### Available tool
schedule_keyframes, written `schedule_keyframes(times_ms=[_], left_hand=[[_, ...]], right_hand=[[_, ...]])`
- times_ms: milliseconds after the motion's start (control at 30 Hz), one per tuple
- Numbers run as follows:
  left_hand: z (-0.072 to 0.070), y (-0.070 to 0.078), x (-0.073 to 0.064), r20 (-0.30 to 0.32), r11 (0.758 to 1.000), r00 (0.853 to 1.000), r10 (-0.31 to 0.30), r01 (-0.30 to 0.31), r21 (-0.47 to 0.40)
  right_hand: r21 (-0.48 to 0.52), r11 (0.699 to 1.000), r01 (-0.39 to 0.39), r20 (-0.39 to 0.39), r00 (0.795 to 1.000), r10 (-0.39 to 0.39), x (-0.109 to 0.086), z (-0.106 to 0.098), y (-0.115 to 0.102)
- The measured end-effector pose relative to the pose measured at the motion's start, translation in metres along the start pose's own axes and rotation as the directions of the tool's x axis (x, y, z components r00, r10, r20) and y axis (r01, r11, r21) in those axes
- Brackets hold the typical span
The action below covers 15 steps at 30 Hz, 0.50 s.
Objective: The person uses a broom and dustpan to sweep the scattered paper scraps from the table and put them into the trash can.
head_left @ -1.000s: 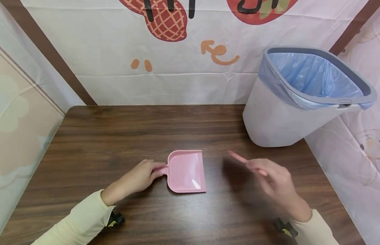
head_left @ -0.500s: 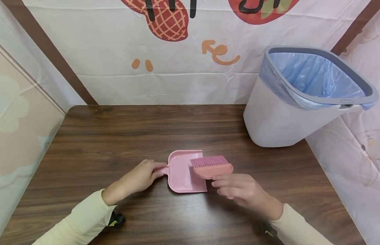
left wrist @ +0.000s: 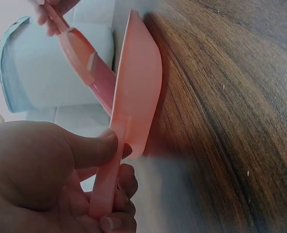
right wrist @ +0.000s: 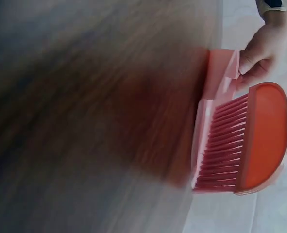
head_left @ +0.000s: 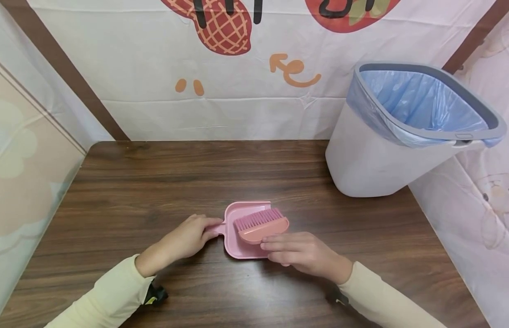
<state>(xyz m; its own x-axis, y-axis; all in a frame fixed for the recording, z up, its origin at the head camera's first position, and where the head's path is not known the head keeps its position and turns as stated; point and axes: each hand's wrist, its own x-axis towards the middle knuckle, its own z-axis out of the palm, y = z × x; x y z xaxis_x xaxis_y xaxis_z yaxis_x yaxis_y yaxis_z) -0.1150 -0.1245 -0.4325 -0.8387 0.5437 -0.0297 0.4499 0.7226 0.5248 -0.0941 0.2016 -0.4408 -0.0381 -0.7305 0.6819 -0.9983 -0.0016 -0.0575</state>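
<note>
A pink dustpan (head_left: 233, 246) lies near the middle of the table, its wide edge facing right. My left hand (head_left: 187, 238) grips its short handle; in the left wrist view the thumb lies on top of the handle (left wrist: 107, 187) and the fingers curl beneath. My right hand (head_left: 305, 255) holds a small hand brush (head_left: 263, 229) with a salmon-coloured back and pink bristles (right wrist: 226, 145). The brush head overlaps the pan's inside in the head view, its bristles pointing to the far side. Its handle is mostly hidden by the right hand.
A white trash bin (head_left: 369, 159) with a grey rim and blue liner bag (head_left: 426, 102) stands at the back right of the wooden table (head_left: 176, 177). A printed cloth (head_left: 147, 68) hangs behind the table. Tiny pale specks (left wrist: 248, 173) dot the tabletop.
My right hand has carried the brush leftward, from right of the dustpan to over its inside, turning it so the bristles show. My left hand and the dustpan have stayed in place.
</note>
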Motion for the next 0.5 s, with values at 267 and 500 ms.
schedule_keyframes(times_ms=[267, 500], left_hand=[[-0.002, 0.001, -0.001, 0.008, 1.0, 1.0, 0.004, -0.004, -0.008], [-0.002, 0.0, -0.002, 0.002, 1.0, 1.0, 0.021, -0.021, 0.0]], right_hand=[[-0.002, 1.0, -0.03, 0.068, 0.997, 0.03, 0.004, 0.013, 0.005], [0.03, 0.99, -0.139, 0.236, 0.963, 0.128, 0.009, 0.015, 0.001]])
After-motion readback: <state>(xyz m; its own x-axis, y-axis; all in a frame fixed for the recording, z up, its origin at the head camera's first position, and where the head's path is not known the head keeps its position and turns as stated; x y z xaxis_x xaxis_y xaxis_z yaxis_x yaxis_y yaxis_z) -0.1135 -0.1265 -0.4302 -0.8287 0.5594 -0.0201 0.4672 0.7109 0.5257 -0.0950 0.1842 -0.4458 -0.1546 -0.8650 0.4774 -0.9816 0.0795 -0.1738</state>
